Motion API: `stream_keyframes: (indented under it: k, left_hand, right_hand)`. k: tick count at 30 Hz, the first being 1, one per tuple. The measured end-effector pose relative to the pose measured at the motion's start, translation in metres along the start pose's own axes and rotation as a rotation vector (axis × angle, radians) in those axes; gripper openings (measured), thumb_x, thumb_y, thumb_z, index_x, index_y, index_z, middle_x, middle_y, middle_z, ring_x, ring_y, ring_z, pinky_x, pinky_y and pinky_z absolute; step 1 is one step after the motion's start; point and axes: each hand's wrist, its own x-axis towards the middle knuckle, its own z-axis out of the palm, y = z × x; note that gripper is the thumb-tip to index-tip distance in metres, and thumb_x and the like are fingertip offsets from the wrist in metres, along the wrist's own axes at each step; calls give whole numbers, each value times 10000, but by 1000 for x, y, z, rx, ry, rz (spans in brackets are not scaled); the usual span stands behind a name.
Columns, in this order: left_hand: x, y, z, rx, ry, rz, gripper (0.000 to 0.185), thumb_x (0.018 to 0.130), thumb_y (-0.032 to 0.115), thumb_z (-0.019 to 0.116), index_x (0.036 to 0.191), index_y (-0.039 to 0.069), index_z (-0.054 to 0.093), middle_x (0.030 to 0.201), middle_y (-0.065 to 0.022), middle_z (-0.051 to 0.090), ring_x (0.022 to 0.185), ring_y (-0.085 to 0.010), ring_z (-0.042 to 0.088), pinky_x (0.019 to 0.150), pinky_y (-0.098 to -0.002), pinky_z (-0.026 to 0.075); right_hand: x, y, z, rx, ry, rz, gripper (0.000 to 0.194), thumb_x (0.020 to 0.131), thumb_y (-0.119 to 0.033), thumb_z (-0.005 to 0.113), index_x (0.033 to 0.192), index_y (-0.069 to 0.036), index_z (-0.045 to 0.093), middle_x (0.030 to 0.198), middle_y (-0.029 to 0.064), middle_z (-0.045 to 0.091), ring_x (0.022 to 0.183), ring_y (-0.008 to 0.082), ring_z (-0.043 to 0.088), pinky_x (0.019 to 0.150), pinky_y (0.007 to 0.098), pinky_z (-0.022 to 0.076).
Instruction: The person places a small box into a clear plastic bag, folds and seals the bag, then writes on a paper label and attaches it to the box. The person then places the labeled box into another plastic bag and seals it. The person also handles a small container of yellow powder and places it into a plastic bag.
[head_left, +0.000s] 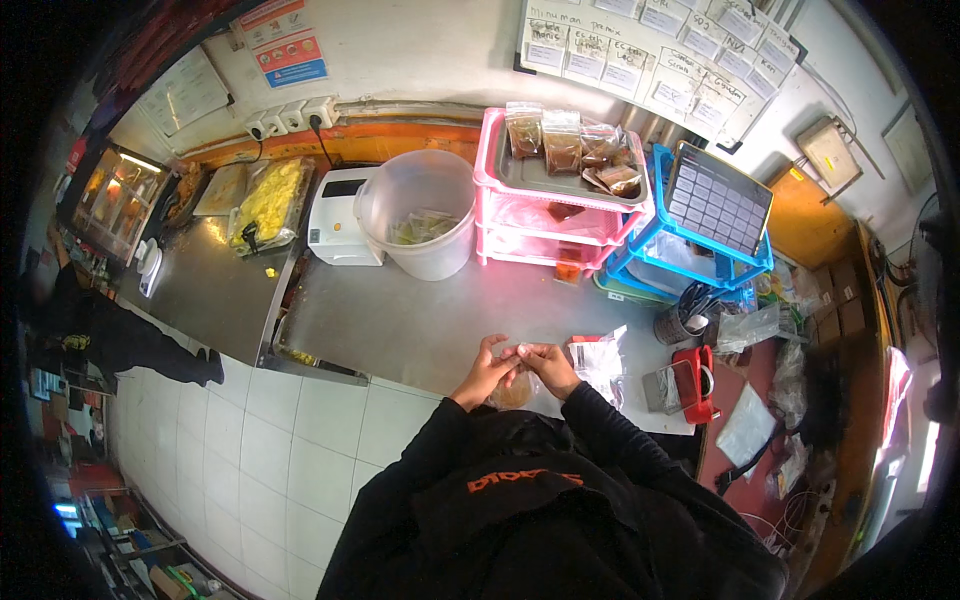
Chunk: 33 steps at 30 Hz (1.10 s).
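Note:
Close to the front edge of the steel counter (435, 322), my left hand (484, 376) and my right hand (553, 370) meet at the fingertips. Between them they pinch the gathered top of a clear plastic bag (514, 393) with light brown contents. One finger of my left hand is raised off the bag. The fingers hide part of the bag's neck, and its lower part sits between my wrists. Just right of my right hand lies a clear plastic packet with a white and red label (598, 360).
A translucent bucket (420, 259) with green packets stands behind, beside a white printer (341, 225). Pink rack (484, 187) holds bagged brown liquid; blue rack (637, 247) carries a tablet (716, 199). A red tape dispenser (703, 386) is at right. Another person (112, 330) stands far left.

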Motion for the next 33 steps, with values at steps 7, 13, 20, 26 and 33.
stream_keyframes:
  k: [7,13,20,26,33]
  left_hand:
    - [0,12,-5,-403,-135,-121,553,912,84,729,1401,88,471,929,-34,635,814,-132,617,696,-264,504]
    - [2,5,10,632,350,500,409,826,-31,719,1214,43,615,790,-53,702,721,-142,684,667,-285,543]
    - [7,12,-2,386,155,83,148,913,73,653,982,-31,732,906,-115,751,756,-163,705,724,-308,560]
    - [13,20,-8,160,153,-190,207,944,145,650,996,-36,736,904,-61,710,814,-145,635,760,-288,500]
    - [51,-16,-27,1,598,67,173,895,145,742,790,7,730,715,-18,664,650,-109,586,641,-278,468]
  right_hand:
    - [1,-3,6,-211,231,-36,539,993,-175,639,1479,-27,459,865,74,738,758,131,676,746,290,549]
    - [-3,-13,16,-294,400,-195,644,857,-15,749,1442,-45,482,847,106,754,758,124,708,692,273,559]
    - [-10,-17,23,-795,359,-425,332,835,-54,759,1147,-77,648,832,84,745,738,184,737,674,307,564]
    - [-3,-14,22,-1144,360,-720,139,842,-77,720,965,-88,657,804,92,695,762,311,699,667,379,558]
    - [-23,18,2,-1119,302,-564,139,804,-65,735,883,-60,620,847,125,653,827,327,676,680,399,560]
